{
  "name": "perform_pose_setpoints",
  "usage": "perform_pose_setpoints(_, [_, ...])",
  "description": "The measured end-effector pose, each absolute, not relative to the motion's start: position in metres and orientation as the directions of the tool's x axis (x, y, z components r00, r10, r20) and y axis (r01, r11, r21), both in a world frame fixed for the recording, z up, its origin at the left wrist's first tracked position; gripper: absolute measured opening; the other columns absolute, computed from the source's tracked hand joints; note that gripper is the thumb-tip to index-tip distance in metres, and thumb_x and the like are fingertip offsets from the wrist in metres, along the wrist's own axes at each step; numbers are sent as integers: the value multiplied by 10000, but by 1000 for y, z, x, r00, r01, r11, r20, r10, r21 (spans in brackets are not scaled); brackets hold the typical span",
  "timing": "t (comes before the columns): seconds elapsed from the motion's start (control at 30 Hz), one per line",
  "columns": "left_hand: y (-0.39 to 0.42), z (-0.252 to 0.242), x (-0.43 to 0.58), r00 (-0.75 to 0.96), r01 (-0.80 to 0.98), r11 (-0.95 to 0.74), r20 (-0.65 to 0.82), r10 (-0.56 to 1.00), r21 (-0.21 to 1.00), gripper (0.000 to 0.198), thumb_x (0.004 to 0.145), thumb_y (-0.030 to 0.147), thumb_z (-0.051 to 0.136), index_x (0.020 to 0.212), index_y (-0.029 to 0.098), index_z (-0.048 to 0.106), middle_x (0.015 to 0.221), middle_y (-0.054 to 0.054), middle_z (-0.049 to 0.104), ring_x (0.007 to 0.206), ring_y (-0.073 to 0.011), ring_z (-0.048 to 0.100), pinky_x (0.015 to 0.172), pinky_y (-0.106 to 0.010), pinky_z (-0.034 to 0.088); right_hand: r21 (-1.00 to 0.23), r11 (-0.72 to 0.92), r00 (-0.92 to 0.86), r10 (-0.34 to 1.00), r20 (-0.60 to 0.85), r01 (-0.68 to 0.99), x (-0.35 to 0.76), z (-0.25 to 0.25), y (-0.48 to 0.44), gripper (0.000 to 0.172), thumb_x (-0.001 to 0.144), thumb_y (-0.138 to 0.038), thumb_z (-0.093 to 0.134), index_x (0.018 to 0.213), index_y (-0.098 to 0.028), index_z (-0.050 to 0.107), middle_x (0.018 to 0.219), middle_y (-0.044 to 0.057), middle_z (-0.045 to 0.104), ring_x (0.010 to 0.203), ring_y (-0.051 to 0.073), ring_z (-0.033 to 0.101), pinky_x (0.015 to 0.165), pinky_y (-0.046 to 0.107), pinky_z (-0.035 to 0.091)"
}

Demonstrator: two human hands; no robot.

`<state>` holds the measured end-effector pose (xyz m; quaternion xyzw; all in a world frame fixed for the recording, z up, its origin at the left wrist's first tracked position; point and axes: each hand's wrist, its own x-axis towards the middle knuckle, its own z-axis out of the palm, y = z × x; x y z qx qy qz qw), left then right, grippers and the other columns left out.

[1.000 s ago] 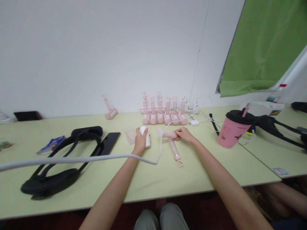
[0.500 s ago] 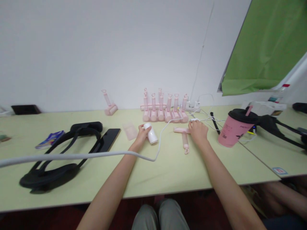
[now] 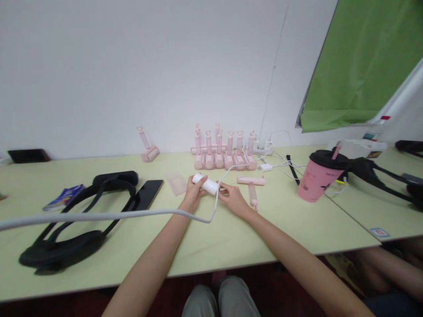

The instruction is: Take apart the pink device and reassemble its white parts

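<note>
My left hand [image 3: 191, 193] is closed around the left part of a smooth white cylinder [image 3: 205, 182], which lies tilted just above or on the table. At the cylinder's right end, the fingers of my right hand [image 3: 234, 199] are pinched against it; their tips are partly hidden. To the right lies a pink bar [image 3: 250, 180], with a clear pink tube with a loop end [image 3: 253, 196] in front of it. A flat translucent pink sheet [image 3: 176, 183] lies left of my left hand. Behind stands a row of pink cylinders with upright clear tubes [image 3: 218, 159].
A white cable [image 3: 132, 214] crosses in front of my view. Left are a black headset [image 3: 62, 259], a phone [image 3: 149, 193] and a blue packet [image 3: 64, 198]. Right are a pink cup [image 3: 315, 180], tangled cables with a white adapter [image 3: 265, 167], and another person's arm [image 3: 393, 268].
My right hand has left the white adapter by the cables and moved left to the white cylinder's end. The cylinder has turned nearer to level in my left hand.
</note>
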<state>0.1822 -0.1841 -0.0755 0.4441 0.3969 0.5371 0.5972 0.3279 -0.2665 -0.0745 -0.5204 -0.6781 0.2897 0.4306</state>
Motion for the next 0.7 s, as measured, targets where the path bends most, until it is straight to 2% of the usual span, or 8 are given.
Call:
perform_pose_setpoints(0.13, [-181,-78,182,111,-281,34,-3,994,959,480,628,311,736,1000,212,450,907,-11,552,736,-125,612,576,-273,557,-858,304,-25,946,323,413,327,-79,-261,380,779,-251,503,1148,-170,546,1067,78,636,868,186,634,786,298,510])
perform_pose_setpoints(0.3, [-181,-78,184,98,-297,45,-16,995,954,468,635,292,736,991,195,446,903,-16,543,740,-126,611,599,-305,571,-852,264,36,949,314,452,326,-84,-253,426,706,-196,525,1131,-166,530,1049,71,634,857,161,618,788,285,499])
perform_pose_setpoints(0.53, [-183,-79,186,126,-316,58,-19,992,947,472,637,275,739,977,196,422,920,-21,535,774,-142,613,611,-339,581,-806,336,36,915,403,486,332,-87,-250,409,707,-209,522,1110,-154,556,1048,57,636,796,144,606,788,263,479])
perform_pose_setpoints(0.7, [-184,-75,185,119,-299,52,-17,993,953,464,635,268,740,961,197,418,906,-15,521,759,-133,607,596,-342,583,-784,340,42,906,421,519,339,-93,-246,406,723,-143,435,1102,-170,577,1048,45,642,875,160,591,839,281,459])
